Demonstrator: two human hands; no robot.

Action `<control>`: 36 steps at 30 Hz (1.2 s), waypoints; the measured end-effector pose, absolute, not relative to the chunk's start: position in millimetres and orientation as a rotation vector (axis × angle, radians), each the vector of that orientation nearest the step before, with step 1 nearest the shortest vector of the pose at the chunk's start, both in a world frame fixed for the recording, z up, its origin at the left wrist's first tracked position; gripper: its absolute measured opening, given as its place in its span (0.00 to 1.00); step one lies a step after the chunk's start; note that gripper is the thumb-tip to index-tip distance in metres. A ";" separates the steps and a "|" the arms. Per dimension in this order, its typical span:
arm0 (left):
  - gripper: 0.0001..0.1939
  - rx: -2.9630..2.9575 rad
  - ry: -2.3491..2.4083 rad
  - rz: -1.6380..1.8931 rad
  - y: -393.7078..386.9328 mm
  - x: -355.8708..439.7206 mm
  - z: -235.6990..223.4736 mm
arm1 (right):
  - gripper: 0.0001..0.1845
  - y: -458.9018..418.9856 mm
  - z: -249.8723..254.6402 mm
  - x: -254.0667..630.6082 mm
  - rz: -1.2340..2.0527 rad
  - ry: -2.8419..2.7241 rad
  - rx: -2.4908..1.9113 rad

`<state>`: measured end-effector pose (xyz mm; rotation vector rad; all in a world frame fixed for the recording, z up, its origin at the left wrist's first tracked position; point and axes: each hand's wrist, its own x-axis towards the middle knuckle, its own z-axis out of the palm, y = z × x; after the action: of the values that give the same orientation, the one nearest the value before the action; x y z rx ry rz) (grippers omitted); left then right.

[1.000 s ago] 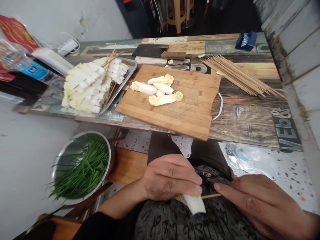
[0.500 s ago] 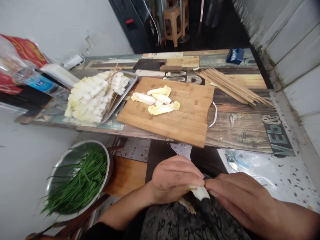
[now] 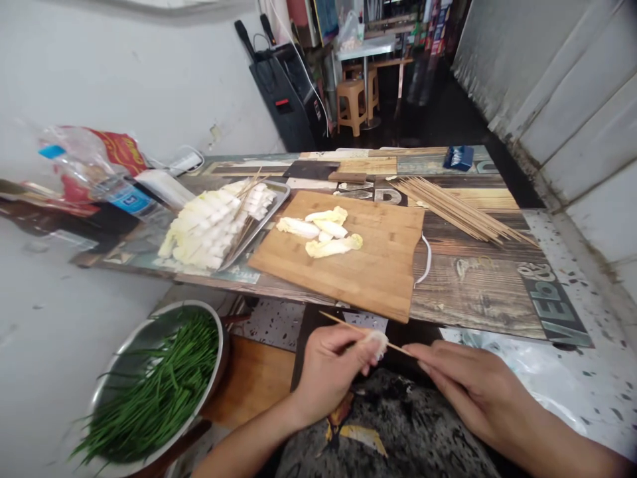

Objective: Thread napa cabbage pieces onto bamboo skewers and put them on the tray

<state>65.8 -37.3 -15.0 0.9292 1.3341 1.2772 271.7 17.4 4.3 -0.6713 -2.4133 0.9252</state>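
My left hand is closed on a piece of pale cabbage leaf, held over my lap. A thin wooden skewer passes through or along that piece, its far end sticking out past my left fingers. The skewer's near end is pinched in my right hand. Beyond the hands, a few small yellow-white cabbage leaves lie on the wooden cutting board. Most of the held leaf is hidden by my left fingers.
A metal tray at left bears skewered cabbage. Loose skewers lie on the table's right, near a blue box. A steel bowl of green chives stands lower left. A plastic bottle lies far left.
Both hands have risen slightly toward the board and drawn apart. The skewer now shows between them and beyond my left hand. The camera view has tilted up.
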 end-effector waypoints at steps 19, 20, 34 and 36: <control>0.10 2.300 2.222 0.710 67.6 -21.6 -20.6 | 0.18 25.0 -2.5 280.5 0.524 -2.163 -0.889; 0.09 2.330 2.230 0.646 74.9 -23.7 -20.7 | 0.18 25.0 -2.8 280.7 0.529 -2.155 -0.893; 0.16 0.819 1.183 1.369 49.7 15.8 11.9 | 0.14 46.3 -6.4 272.9 0.741 -2.059 -0.869; 0.16 0.645 1.079 1.353 41.1 25.2 12.5 | 0.14 48.3 -4.8 271.7 0.789 -2.060 -0.871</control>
<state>25.2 41.1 12.5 0.6452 1.0788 1.3528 271.7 48.3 -4.8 -0.8711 -2.0604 0.7892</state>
